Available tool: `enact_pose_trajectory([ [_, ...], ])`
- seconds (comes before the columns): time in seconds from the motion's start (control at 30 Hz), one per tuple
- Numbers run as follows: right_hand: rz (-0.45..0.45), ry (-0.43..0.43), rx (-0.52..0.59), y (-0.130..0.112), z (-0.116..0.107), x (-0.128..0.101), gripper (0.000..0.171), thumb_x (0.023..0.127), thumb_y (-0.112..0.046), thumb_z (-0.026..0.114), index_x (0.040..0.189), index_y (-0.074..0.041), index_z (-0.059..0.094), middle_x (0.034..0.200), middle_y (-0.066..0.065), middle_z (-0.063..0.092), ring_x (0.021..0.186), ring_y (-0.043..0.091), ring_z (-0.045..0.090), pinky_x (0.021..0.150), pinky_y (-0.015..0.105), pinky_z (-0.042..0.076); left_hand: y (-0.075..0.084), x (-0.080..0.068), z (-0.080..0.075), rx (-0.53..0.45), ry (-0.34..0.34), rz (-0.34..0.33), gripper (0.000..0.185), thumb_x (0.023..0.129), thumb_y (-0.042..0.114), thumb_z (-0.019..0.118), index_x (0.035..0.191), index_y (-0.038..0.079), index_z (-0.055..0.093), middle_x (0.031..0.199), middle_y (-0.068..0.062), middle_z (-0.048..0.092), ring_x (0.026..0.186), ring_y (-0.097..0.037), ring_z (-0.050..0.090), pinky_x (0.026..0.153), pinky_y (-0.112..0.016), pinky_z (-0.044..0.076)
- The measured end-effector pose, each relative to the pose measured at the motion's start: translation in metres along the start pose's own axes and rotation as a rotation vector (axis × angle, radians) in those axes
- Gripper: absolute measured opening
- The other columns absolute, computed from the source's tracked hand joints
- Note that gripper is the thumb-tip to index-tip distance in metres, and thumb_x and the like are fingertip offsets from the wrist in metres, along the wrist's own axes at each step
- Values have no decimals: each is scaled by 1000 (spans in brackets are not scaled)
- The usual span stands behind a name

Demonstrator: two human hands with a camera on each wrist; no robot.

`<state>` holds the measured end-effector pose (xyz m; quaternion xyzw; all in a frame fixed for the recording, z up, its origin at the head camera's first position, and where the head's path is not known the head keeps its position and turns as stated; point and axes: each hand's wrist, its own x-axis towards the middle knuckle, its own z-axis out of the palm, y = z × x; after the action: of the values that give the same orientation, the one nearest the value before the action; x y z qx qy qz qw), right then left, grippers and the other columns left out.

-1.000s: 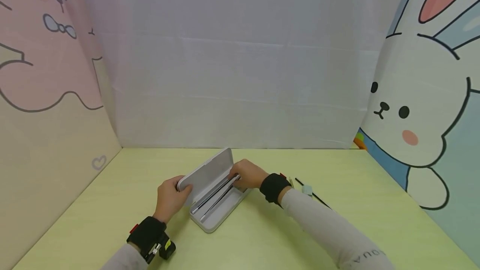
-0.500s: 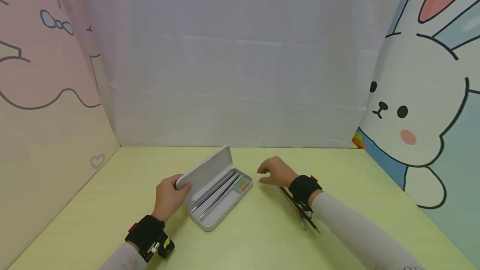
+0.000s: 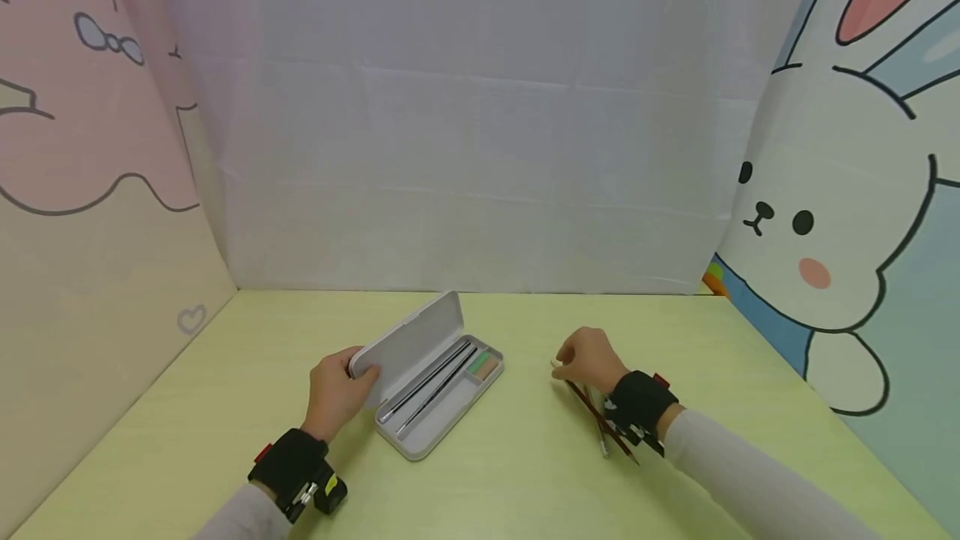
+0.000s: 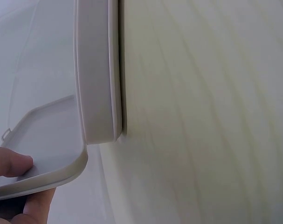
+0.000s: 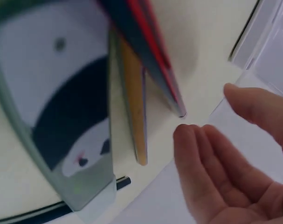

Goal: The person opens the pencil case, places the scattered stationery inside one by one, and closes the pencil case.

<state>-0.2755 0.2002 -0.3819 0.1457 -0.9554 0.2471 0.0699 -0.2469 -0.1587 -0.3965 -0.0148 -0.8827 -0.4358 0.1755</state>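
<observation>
Meanwhile the left grip (image 3: 335,394) pinches the raised lid of the open pencil case (image 3: 438,423) on the counter (image 3: 525,482); the right grip (image 3: 592,359), fingers loosely curled and empty, hovers just above the pencils (image 3: 600,419).

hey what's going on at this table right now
A person sits at a yellow-green table with an open white pencil case. The left hand holds its raised lid. Two dark pens and an eraser lie inside. The right hand hovers over loose pencils to the right, not gripping any.
</observation>
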Motion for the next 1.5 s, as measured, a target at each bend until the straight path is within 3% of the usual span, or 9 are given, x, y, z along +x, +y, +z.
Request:
enact_pose_trajectory([
  [0.37,94,-3,-62,-9,-4,-19,9,68,-5,81,69,1,74,72,10,70,66,24,60,63,34,53,3,-1,-1,1,-13,-12,22,82,7,66,102,-4,70,102,-25,71,91,-35,69,78,-47,57],
  [0.6,91,17,-100,-10,-1,-22,7,67,2,78,64,-1,72,65,8,67,57,19,56,56,29,50,4,-1,-1,-1,-10,6,22,82,6,66,102,-5,70,102,-25,71,91,-36,70,78,-48,57],
  [0.83,102,-12,-67,-8,-1,-22,7,67,2,77,63,-1,72,63,8,67,55,17,55,54,29,48,3,-1,-1,-8,-8,9,22,82,6,66,101,-4,70,101,-25,71,90,-36,70,78,-48,57],
  [1.33,-110,-14,-49,-27,-7,1,5,69,-3,77,72,-4,73,65,2,64,60,10,51,59,25,45,3,-1,-1,-3,-11,14,21,82,6,66,100,-4,70,100,-25,71,89,-35,70,77,-47,57],
  [1.5,-228,-55,-66,-35,-4,11,6,72,-1,74,78,-2,73,67,3,65,61,9,52,59,23,45,1,-1,0,-10,-6,19,22,82,6,67,101,-5,70,101,-25,71,88,-35,70,75,-46,58],
])
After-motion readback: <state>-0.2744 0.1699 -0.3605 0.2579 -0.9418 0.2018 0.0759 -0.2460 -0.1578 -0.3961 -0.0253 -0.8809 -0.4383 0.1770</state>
